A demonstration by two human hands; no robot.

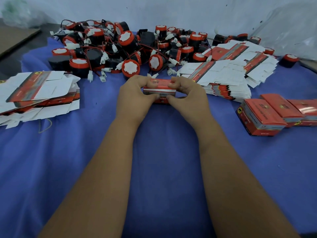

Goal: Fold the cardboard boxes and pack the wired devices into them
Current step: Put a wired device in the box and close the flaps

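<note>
I hold a small red printed cardboard box (159, 91) between both hands at the middle of the blue cloth (163, 152) that covers the work surface. My left hand (135, 92) grips its left end, fingers curled over the top edge and thumb pressed against the near face. My right hand (186, 93) grips the right end the same way, fingers hooked over the top, thumb on the front. I cannot tell whether the box's flaps are closed.

Just beyond the box lies a heap of round black-and-red wired devices with white plugs (130, 48). A stack of flat unfolded red-and-white box blanks (39, 93) sits at far left, another spread of flat blanks (228, 73) at right. Finished red boxes (274, 114) lie at the right edge.
</note>
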